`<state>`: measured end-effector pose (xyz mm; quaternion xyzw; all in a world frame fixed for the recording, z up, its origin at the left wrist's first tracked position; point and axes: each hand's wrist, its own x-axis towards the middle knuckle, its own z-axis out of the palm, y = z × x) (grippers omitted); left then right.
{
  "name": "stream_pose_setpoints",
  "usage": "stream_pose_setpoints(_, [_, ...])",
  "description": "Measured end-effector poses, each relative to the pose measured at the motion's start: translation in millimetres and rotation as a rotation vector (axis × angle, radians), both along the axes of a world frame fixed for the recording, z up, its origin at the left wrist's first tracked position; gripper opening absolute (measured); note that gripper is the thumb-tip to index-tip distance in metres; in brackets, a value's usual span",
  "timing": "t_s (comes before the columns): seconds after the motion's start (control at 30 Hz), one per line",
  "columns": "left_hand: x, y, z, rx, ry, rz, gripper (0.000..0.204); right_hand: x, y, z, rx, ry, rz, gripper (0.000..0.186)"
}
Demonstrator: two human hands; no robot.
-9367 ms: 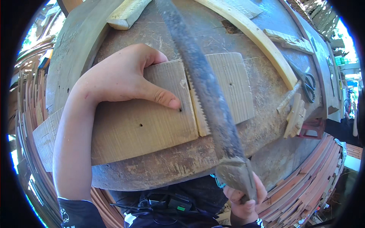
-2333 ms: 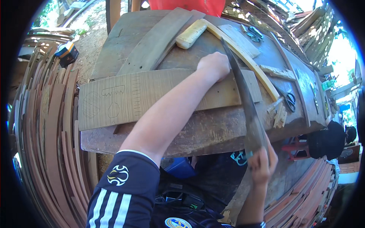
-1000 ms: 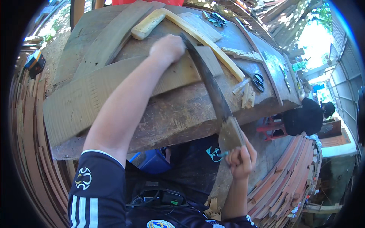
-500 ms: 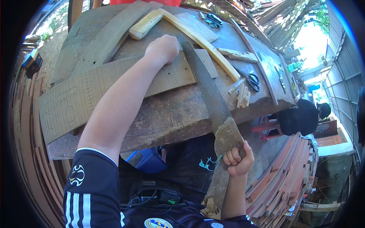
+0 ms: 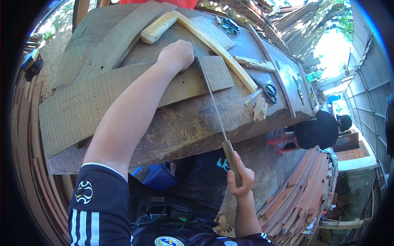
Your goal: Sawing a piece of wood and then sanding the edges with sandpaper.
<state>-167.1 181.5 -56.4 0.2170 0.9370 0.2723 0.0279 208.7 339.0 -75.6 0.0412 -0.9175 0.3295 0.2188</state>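
Note:
My left hand (image 5: 177,55) is closed at the right part of a long grainy wooden board (image 5: 72,115), which has pencil-drawn outlines and tick marks; my forearm crosses it and the fingers' grip is partly hidden. My right hand (image 5: 241,180) is closed on the wooden handle of a hand saw (image 5: 216,115). The saw stands nearly edge-on just right of my left hand, its blade crossing the board near the short right end section (image 5: 215,74). A turquoise cord (image 5: 223,164) hangs beside the handle.
The worn workbench (image 5: 184,127) holds curved planks (image 5: 115,41), a pale angled batten (image 5: 242,76), scissors (image 5: 270,92) and offcuts (image 5: 260,108). A person in black (image 5: 316,131) is at a red stool (image 5: 279,143) on the right. Lumber piles (image 5: 295,197) flank the bench.
Since half a second ago the saw has turned from showing its broad face to nearly edge-on, and my right hand has shifted slightly left and down. My left hand has barely moved.

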Motion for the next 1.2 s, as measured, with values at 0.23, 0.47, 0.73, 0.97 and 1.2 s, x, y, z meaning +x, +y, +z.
stream_pose_setpoints(0.23, [-2.1, 4.8, -3.4, 0.032, 0.0, 0.015, 0.036, -0.2, -3.0, -6.7, -1.015, -0.091, -0.031, 0.058])
stream_pose_setpoints(0.47, [3.4, 0.8, 6.9, -0.011, -0.071, 0.005, 0.032, -6.3, 35.8, -7.1, -1.365, -0.198, -0.057, 0.055])
stream_pose_setpoints(0.73, [-1.4, -0.7, 4.0, -0.009, -0.064, 0.014, 0.031, 33.1, 18.0, -2.5, -0.775, -0.124, -0.017, 0.066])
stream_pose_setpoints(0.97, [4.4, 1.0, 3.4, -0.004, -0.068, 0.005, 0.031, -14.3, 25.0, -1.5, -0.955, -0.103, 0.01, 0.062])
stream_pose_setpoints(1.2, [6.6, 5.5, 4.7, 0.025, -0.084, 0.014, 0.031, 39.4, 27.0, -4.5, -0.923, -0.131, 0.048, 0.061])
